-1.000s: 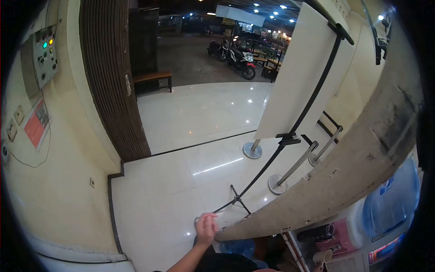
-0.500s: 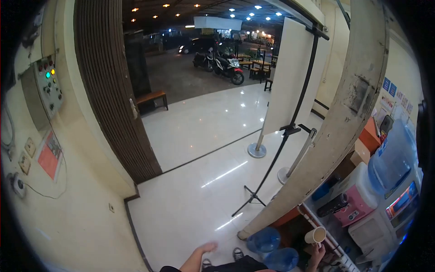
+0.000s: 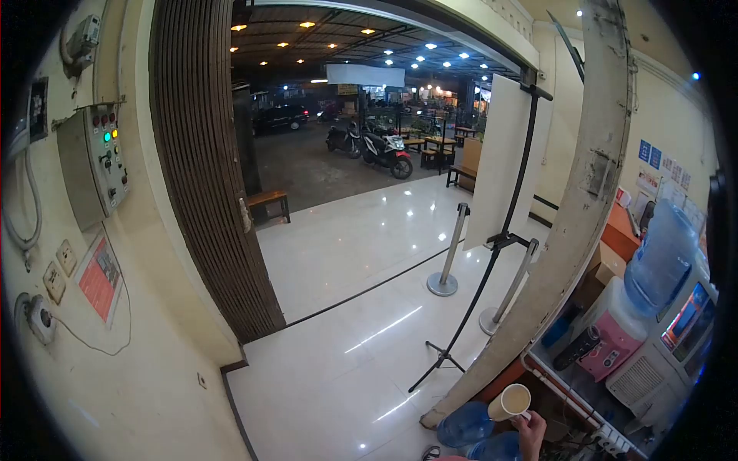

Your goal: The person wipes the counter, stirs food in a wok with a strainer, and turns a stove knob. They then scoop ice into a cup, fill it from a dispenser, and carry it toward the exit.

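Observation:
My right hand (image 3: 531,435) is at the bottom right, its fingers closed on the near side of a cream mug (image 3: 499,402). A milky tan drink (image 3: 516,399) shows inside the mug, which is tilted a little in view. Below and behind the mug are large blue water bottles (image 3: 464,425) on the floor, apparently touching each other. My left hand is out of the frame. Part of a dark shoe (image 3: 431,453) shows at the lower edge.
A worn pillar (image 3: 573,223) stands ahead on the right, beside a pink and white water dispenser (image 3: 615,330). A black tripod stand (image 3: 470,307) and metal posts (image 3: 443,283) stand in the doorway. A folding shutter (image 3: 204,154) and control box (image 3: 96,165) are left. Motorbikes (image 3: 386,156) stand outside.
My right hand and the mug have moved slightly left and up in view. My left hand has gone out of frame. The view has tilted upward, and a different car position shows outside.

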Available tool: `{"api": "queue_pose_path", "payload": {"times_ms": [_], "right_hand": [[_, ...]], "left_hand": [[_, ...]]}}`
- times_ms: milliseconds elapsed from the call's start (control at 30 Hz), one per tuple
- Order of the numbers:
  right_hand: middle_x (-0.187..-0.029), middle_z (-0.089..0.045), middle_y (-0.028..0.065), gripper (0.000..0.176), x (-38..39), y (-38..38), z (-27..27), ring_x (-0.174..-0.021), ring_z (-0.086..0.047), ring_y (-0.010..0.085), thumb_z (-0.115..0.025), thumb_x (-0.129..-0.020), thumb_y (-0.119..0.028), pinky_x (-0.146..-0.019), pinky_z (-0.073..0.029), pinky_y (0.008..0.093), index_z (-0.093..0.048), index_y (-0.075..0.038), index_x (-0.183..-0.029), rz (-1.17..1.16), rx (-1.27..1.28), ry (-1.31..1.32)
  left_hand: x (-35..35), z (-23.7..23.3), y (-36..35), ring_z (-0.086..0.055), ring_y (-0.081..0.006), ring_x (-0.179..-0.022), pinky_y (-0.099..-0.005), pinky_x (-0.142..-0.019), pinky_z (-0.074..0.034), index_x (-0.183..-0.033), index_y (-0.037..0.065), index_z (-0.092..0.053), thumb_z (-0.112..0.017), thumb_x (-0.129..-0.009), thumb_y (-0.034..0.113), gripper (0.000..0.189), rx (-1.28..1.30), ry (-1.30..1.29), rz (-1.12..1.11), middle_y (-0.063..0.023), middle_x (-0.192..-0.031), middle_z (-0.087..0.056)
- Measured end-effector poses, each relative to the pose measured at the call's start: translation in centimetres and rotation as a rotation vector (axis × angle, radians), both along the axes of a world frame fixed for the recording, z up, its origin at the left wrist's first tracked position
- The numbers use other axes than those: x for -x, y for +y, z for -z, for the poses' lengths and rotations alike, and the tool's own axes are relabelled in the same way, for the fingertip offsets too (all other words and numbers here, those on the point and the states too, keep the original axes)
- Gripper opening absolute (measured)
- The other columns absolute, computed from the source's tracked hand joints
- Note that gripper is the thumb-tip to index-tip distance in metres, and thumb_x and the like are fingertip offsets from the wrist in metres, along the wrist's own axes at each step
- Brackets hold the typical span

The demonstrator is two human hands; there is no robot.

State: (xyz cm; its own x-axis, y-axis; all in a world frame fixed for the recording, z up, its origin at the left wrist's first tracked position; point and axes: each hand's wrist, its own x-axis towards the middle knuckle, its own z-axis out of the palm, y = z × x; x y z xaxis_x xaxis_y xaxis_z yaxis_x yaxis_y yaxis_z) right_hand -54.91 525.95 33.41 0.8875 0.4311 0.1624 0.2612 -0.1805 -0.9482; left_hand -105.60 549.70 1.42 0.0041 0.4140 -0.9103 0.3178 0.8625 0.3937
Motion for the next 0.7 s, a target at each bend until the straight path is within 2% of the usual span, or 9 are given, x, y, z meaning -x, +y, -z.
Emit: {"api": "queue_pose_path", "payload": {"times_ms": [100,133,233,300,367,467,567,633,700], "right_hand": [[-0.069,-0.061,0.0031,0.017,2.0,1.3,-2.6,-0.065,-0.059,0.0092,-0.065,-0.080,-0.010,-0.058,-0.047,0.0224,-0.063,0.005,-0.085,0.010,0.028,-0.010],[-0.065,-0.061,0.0050,0.022,1.6,1.2,-2.6,-0.058,-0.055,0.0082,-0.067,-0.078,-0.013,-0.053,-0.044,0.0231,-0.064,0.007,-0.084,-0.015,0.134,-0.106],[-0.063,-0.060,0.0049,0.019,2.8,2.2,-4.9,-0.059,-0.055,0.0084,-0.066,-0.076,-0.012,-0.053,-0.044,0.0242,-0.065,0.006,-0.082,-0.128,0.082,0.008],[-0.063,-0.059,0.0032,0.022,3.2,3.0,-5.8,-0.059,-0.053,0.0080,-0.068,-0.074,-0.013,-0.054,-0.043,0.0235,-0.065,0.006,-0.085,-0.135,0.031,-0.030],[-0.063,-0.058,0.0019,0.021,3.9,4.4,-8.1,-0.060,-0.052,0.0071,-0.069,-0.073,-0.012,-0.055,-0.042,0.0226,-0.065,0.005,-0.085,-0.196,-0.017,-0.044],[-0.069,-0.059,0.0010,0.021,4.7,5.7,-12.5,-0.064,-0.051,0.0064,-0.071,-0.072,-0.011,-0.057,-0.040,0.0214,-0.066,0.002,-0.088,-0.346,-0.022,-0.096],[-0.071,-0.059,0.0019,0.024,6.5,6.9,-19.1,-0.065,-0.050,0.0061,-0.071,-0.071,-0.011,-0.057,-0.038,0.0214,-0.065,0.002,-0.091,-0.479,-0.007,-0.238],[-0.077,-0.063,0.0058,0.024,7.9,7.0,-23.9,-0.065,-0.055,0.0105,-0.071,-0.073,-0.011,-0.059,-0.041,0.0226,-0.065,0.000,-0.094,-0.600,-0.001,-0.383],[-0.090,-0.066,0.0109,0.018,9.5,6.9,-28.6,-0.071,-0.062,0.0187,-0.070,-0.075,-0.012,-0.064,-0.047,0.0265,-0.065,-0.001,-0.089,-0.678,-0.018,-0.562]], "left_hand": [[-1.2,-0.8,0.5,-0.050,-0.0122,-0.059,-0.0265,-0.059,-0.047,-0.111,0.010,-0.057,-0.052,-0.091,0.037,0.034,-0.084,-0.069,0.016,-0.0024,-0.079,-0.057],[-2.2,-1.0,0.7,-0.050,-0.0122,-0.059,-0.0264,-0.059,-0.047,-0.112,0.010,-0.057,-0.052,-0.091,0.037,0.034,-0.123,-0.107,0.037,-0.0023,-0.079,-0.056],[-7.7,-2.5,1.9,-0.049,-0.0122,-0.058,-0.0261,-0.060,-0.047,-0.112,0.010,-0.057,-0.053,-0.091,0.036,0.034,-0.277,-0.274,0.125,-0.0018,-0.078,-0.055],[-11.9,-4.4,3.1,-0.050,-0.0089,-0.052,-0.0213,-0.053,-0.046,-0.106,0.005,-0.062,-0.055,-0.091,0.024,0.025,-0.354,-0.390,0.184,-0.0041,-0.072,-0.058],[-13.7,-4.1,4.3,-0.048,-0.0091,-0.051,-0.0232,-0.053,-0.048,-0.110,0.006,-0.061,-0.055,-0.091,0.026,0.028,-0.355,-0.482,0.542,-0.0020,-0.069,-0.056],[-13.9,-5.0,2.5,-0.050,-0.0087,-0.054,-0.0246,-0.053,-0.049,-0.112,0.007,-0.061,-0.054,-0.091,0.022,0.027,-0.270,-0.510,0.621,-0.0013,-0.067,-0.055],[-12.0,-2.7,0.3,-0.050,-0.0089,-0.061,-0.0291,-0.064,-0.054,-0.117,0.014,-0.059,-0.054,-0.091,0.019,0.026,-0.200,-0.462,0.328,0.0014,-0.071,-0.050],[-9.8,-0.8,-0.4,-0.054,-0.0096,-0.068,-0.0325,-0.065,-0.056,-0.119,0.014,-0.058,-0.056,-0.090,0.016,0.029,-0.201,-0.368,0.363,0.0007,-0.080,-0.057],[-5.8,1.3,-0.2,-0.056,-0.0100,-0.072,-0.0342,-0.065,-0.056,-0.120,0.014,-0.057,-0.056,-0.090,0.014,0.030,-0.189,-0.313,0.412,0.0004,-0.085,-0.060]]}}
